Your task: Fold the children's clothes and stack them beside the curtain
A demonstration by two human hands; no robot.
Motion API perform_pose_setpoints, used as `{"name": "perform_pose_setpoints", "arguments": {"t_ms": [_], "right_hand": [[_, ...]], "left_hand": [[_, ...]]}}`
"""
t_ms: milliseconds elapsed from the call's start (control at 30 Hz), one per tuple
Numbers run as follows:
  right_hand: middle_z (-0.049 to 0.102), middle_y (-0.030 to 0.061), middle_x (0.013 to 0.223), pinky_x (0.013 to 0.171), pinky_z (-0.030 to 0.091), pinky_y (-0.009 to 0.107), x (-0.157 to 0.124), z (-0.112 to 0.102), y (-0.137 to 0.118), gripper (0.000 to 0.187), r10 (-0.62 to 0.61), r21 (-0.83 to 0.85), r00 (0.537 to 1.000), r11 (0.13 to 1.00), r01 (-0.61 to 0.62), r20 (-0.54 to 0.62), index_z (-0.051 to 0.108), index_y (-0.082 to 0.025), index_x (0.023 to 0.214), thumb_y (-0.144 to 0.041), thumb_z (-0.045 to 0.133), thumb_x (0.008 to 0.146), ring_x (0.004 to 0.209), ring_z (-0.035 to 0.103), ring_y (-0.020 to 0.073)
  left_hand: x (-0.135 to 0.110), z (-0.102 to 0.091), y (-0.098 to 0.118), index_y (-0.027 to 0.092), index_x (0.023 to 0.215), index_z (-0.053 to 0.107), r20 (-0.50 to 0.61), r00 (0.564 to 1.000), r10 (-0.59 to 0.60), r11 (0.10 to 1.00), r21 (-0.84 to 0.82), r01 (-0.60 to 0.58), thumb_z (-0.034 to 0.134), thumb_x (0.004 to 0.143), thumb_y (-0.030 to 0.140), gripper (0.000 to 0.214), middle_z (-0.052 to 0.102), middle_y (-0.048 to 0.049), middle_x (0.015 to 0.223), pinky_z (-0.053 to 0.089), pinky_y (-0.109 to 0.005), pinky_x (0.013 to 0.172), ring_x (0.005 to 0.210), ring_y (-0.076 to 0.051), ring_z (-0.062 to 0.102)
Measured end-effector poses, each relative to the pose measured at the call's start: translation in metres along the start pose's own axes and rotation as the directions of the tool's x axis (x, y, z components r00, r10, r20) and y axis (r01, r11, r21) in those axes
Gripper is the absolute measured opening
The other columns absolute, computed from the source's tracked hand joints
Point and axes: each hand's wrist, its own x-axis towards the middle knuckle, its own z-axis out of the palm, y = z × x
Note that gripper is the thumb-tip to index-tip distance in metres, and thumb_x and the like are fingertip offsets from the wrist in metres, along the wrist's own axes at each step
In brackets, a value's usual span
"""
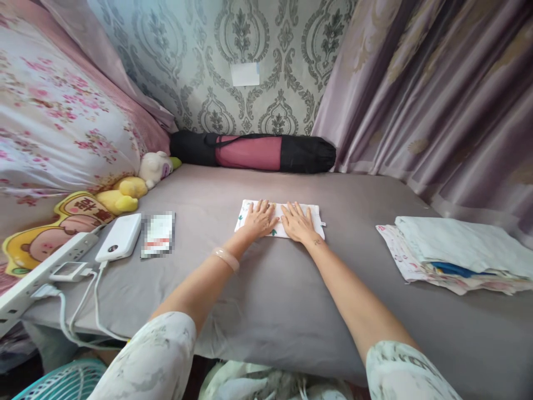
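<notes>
A folded white cloth (277,211) with small red and green prints lies flat on the grey sheet, a little tag sticking out at its right edge. My left hand (260,218) rests palm down on its left part, fingers spread. On the right part lies my right hand (297,222), also flat with fingers apart. Both hands touch the cloth's top without gripping it, and they cover much of its middle.
Folded clothes (462,250) are stacked at the right. On the left are a white power bank (120,236), a blurred packet (158,234), a power strip (50,272) with cables and plush toys (125,194). A black and pink roll bag (250,152) lies along the wall.
</notes>
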Motion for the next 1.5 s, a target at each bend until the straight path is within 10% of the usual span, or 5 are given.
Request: {"name": "perform_pose_setpoints", "arguments": {"t_ms": [600,1200,1500], "right_hand": [[0.016,0.0126,0.158,0.114,0.013,0.050,-0.005,0.001,0.037,0.063,0.209,0.058,0.977,0.976,-0.211,0.050,0.026,-0.010,0.149,-0.047,0.017,0.098,0.144,0.012,0.0259],[0.052,0.0117,0.128,0.099,0.035,0.038,0.053,-0.040,0.081,0.031,0.069,0.038,0.977,0.996,-0.078,0.203,0.064,-0.023,0.115,-0.034,0.057,0.087,0.123,0.045,0.0258],[0.070,0.0007,0.098,0.084,0.039,0.027,0.028,-0.099,0.090,0.020,-0.064,0.206,0.996,0.976,0.076,-0.063,0.068,-0.024,0.101,-0.028,0.060,0.083,0.093,0.060,0.0190]], "left_hand": [[-0.009,0.004,-0.039,0.015,0.142,0.034,0.025,0.992,-0.126,0.989,-0.072,0.128,0.024,0.096,0.051,0.059,0.031,-0.0165,0.151,0.022,-0.047,0.110,0.141,-0.031,0.021],[0.077,-0.027,-0.077,0.023,0.088,0.068,0.237,0.964,-0.122,0.974,-0.157,0.162,0.060,0.065,0.019,0.025,0.070,-0.0073,0.100,0.039,-0.041,0.094,0.099,-0.027,0.060],[0.045,-0.098,-0.078,0.022,0.094,0.062,-0.035,0.999,-0.012,0.978,-0.209,0.005,0.052,0.080,0.026,0.018,0.067,-0.0027,0.088,0.032,-0.036,0.096,0.088,-0.020,0.060]]}}
